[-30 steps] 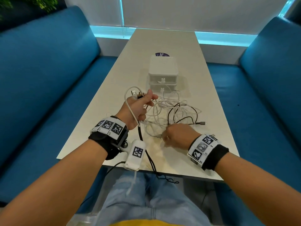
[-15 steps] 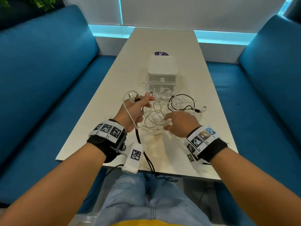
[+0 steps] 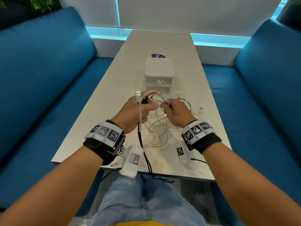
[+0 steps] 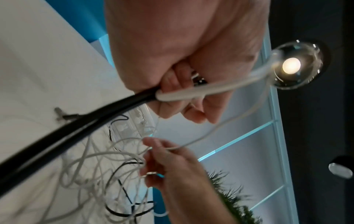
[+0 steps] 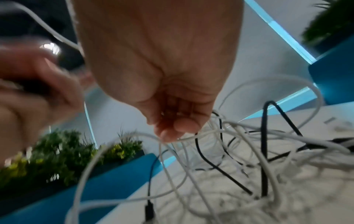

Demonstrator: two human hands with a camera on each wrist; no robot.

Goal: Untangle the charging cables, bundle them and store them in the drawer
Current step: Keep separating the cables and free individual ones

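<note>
A tangle of white and black charging cables (image 3: 160,126) hangs between both hands above the white table (image 3: 114,88). My left hand (image 3: 138,110) grips a white cable with its USB plug (image 3: 138,94) sticking up, together with a black cable (image 4: 80,121) that trails down off the table's near edge. My right hand (image 3: 175,111) pinches a thin white cable (image 5: 191,137) out of the tangle, close to the left hand. A small white drawer unit (image 3: 158,74) stands just beyond the hands; both its drawers look closed.
Blue sofas (image 3: 40,75) flank the table on both sides. A loose white connector (image 3: 200,110) lies on the table to the right of the tangle. A purple sticker (image 3: 157,55) lies behind the drawer unit. Green plants (image 5: 63,151) line the sofa back.
Both hands have risen off the table and come together, lifting the tangle. My right hand, which lay on the cables, now pinches a white strand. The left hand's USB plug points upward.
</note>
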